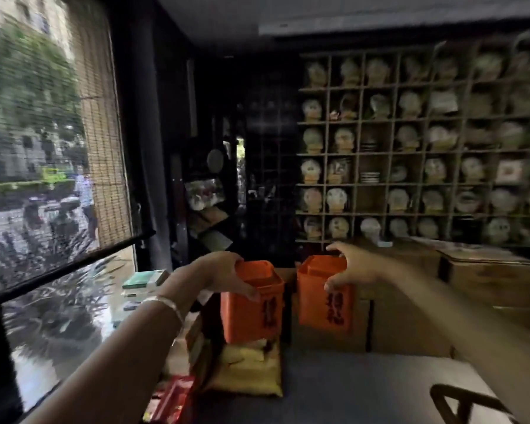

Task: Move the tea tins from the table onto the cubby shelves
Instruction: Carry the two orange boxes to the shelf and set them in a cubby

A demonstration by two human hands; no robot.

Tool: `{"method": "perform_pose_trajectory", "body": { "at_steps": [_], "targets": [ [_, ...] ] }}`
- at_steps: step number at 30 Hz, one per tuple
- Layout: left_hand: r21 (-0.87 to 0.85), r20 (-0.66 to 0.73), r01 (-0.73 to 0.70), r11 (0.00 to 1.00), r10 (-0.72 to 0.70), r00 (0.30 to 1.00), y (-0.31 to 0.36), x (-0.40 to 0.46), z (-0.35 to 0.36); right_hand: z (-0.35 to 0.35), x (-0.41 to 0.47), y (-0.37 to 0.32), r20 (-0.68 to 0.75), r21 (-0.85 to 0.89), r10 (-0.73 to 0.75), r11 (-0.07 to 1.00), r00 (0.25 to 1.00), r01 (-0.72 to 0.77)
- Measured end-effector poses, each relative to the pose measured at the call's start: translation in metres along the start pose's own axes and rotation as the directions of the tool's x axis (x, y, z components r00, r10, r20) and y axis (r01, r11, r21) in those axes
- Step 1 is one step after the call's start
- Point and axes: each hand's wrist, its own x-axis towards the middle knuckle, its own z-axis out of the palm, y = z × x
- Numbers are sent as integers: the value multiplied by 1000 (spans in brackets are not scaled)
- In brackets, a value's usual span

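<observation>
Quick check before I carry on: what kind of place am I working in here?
Most likely a tea shop or its stockroom: a wall of cubby shelves filled with wrapped round cakes, cardboard boxes stacked below, and an orange tea tin in each hand.

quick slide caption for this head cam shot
Left hand and right hand each carry an orange tea tin toward the cubby shelves.

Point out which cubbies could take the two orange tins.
Most cubbies in the cubby shelf hold wrapped tea cakes. Dark, seemingly bare ones: fifth row, third column, and bottom row beside the right end. Blur prevents certainty. Left hand and right hand each hold a tin.
</observation>
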Motion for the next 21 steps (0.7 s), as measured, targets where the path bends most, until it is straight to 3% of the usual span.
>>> {"method": "perform_pose_trajectory", "body": {
  "at_steps": [12, 21],
  "targets": [
    [-59, 171, -258, 964, 265, 949, 71, 287, 28, -92, 136, 149, -175, 31, 238, 971, 955, -236],
    [-66, 199, -408, 911, 413, 889, 136, 517, 29, -181, 263, 253, -275, 85, 278, 961, 921, -264]
  ]
}}
